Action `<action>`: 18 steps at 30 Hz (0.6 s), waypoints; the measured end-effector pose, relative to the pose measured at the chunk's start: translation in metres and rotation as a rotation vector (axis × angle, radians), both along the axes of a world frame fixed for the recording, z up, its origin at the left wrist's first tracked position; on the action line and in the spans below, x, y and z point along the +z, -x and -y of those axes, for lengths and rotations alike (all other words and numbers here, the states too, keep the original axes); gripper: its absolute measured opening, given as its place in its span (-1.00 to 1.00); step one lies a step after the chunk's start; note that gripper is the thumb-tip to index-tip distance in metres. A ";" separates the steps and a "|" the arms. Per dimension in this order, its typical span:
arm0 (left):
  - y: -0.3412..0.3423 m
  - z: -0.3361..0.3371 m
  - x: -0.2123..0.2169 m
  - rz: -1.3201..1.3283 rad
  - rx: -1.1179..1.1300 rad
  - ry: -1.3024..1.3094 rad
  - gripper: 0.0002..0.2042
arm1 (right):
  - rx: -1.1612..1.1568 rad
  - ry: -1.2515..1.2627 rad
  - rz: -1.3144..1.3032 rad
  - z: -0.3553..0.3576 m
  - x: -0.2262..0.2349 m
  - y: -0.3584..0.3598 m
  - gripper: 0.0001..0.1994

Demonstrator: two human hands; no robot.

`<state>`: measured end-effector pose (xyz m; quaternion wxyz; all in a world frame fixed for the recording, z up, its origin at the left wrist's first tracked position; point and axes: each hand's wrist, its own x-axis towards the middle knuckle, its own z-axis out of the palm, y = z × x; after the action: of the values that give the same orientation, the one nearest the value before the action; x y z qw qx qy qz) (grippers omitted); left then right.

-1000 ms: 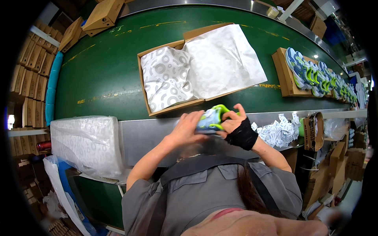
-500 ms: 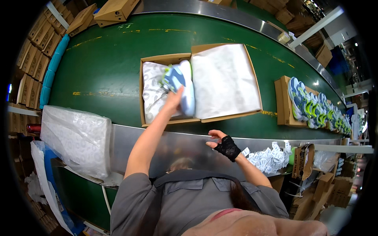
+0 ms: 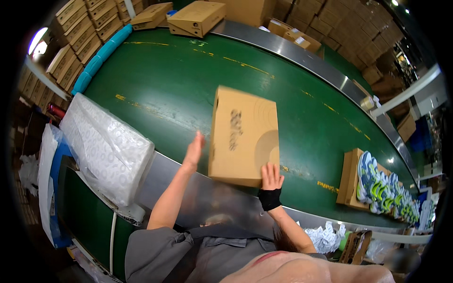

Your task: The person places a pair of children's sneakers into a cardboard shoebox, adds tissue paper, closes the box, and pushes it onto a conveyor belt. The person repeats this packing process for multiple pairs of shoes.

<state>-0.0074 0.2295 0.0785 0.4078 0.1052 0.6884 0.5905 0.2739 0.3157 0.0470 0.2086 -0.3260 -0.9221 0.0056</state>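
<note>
A closed brown shoe box (image 3: 243,137) lies on the green belt (image 3: 170,85) in front of me, turned slightly, its lid down so its contents are hidden. My right hand (image 3: 271,183), in a black fingerless glove, rests with fingers stretched flat on the box's near right corner. Just off the box's left side is my left hand (image 3: 194,151), bare, fingers extended and nothing in it. A narrow gap shows between that hand and the cardboard.
A wrapped stack of patterned white paper (image 3: 108,146) stands at my left. On the right, sneakers (image 3: 377,184) line up beside an open carton. White paper slips (image 3: 325,237) heap near my right elbow. Two shoe boxes (image 3: 197,19) sit at the far edge; a turquoise roll (image 3: 101,59) runs along the left.
The box stood open with white paper inside and my left hand held a sneaker in it. Now its lid is closed, the left hand is free, and the right hand has moved onto the box.
</note>
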 end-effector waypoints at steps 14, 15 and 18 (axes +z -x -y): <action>0.033 -0.026 0.007 0.181 -0.189 -0.099 -0.53 | 0.170 0.187 0.094 0.013 0.100 0.027 -0.36; 0.034 -0.026 0.004 0.148 -0.212 -0.079 -0.52 | 0.176 0.172 0.144 0.021 0.112 0.023 -0.44; 0.017 -0.004 -0.041 -0.031 -0.243 -0.120 -0.49 | 0.168 0.198 0.325 0.050 0.074 -0.007 -0.39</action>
<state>-0.0248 0.2332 0.0379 0.4587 0.2208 0.6403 0.5752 0.2806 0.2662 0.1209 0.0229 -0.2635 -0.9625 0.0609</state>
